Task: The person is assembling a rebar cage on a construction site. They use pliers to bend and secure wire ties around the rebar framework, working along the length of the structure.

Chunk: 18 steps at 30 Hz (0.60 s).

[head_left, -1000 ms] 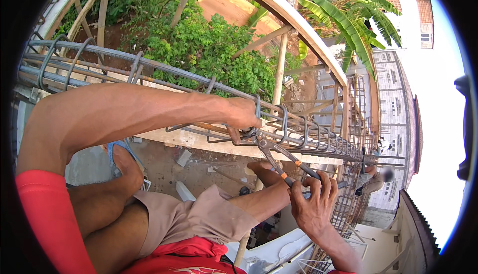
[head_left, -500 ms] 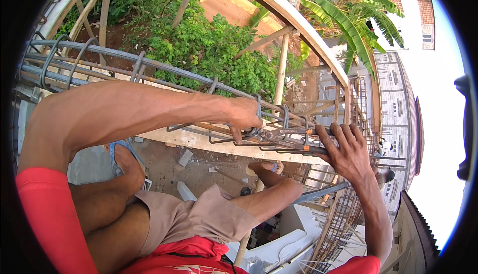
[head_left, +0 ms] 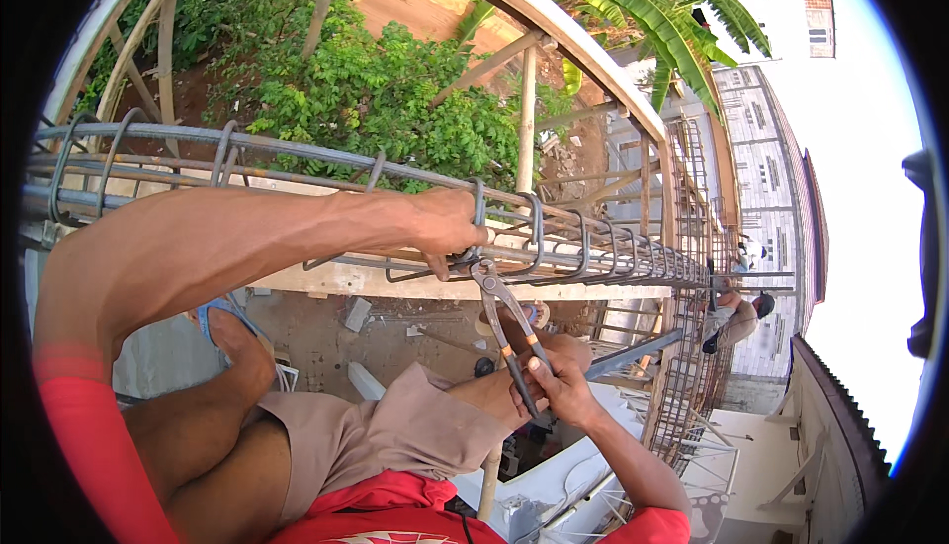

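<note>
A rebar cage point(head_left: 633, 259) of long steel bars and bent stirrups runs across in front of me. My left hand point(head_left: 450, 223) is closed around a stirrup point(head_left: 478, 206) on it, with fingers partly hidden behind the bars. Lower and to the right, my right hand point(head_left: 556, 386) grips the handles of steel pincers point(head_left: 514, 317), dark with orange bands. The handles are somewhat apart and angle down towards me. The pincers' jaws sit at the cage's lower bar, just right of my left fingers. Any tie wire there is too small to make out.
A wooden formwork board point(head_left: 346, 277) lies along the cage, with the ground well below. My bare legs straddle a drop near a white structure point(head_left: 583, 445). Another person point(head_left: 736, 317) is at work by farther rebar on the right. Wooden props point(head_left: 527, 119) stand beyond.
My right hand has swung the pincers' handles from pointing right along the cage to pointing down towards me. My left hand stays at the stirrup. The view has shifted slightly.
</note>
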Available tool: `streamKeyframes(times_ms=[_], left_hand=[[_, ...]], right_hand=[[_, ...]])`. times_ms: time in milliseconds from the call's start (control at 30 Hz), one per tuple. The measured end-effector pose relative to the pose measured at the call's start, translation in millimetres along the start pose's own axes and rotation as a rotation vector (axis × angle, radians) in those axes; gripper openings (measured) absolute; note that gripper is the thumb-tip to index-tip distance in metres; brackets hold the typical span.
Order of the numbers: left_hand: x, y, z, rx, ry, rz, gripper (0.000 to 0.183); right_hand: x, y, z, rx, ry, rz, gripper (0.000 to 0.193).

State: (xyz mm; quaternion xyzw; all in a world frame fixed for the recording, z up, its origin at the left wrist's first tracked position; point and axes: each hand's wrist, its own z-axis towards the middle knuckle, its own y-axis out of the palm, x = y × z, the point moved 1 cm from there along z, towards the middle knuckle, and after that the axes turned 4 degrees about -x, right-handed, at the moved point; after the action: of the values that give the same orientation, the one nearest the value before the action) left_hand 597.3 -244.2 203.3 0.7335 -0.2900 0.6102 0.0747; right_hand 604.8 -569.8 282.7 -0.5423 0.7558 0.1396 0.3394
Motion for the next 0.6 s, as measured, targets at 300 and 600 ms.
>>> streamKeyframes(times_ms=[300, 600], left_hand=[[10, 3, -6, 0.156, -0.196, -0.465, 0.041], [8, 2, -5, 0.148, -0.208, -0.497, 0.040]], right_hand=[[34, 18, 12, -0.049, -0.225, 0.041, 0.029], [-27, -16, -25, 0.395, -0.396, -0.841, 0.054]])
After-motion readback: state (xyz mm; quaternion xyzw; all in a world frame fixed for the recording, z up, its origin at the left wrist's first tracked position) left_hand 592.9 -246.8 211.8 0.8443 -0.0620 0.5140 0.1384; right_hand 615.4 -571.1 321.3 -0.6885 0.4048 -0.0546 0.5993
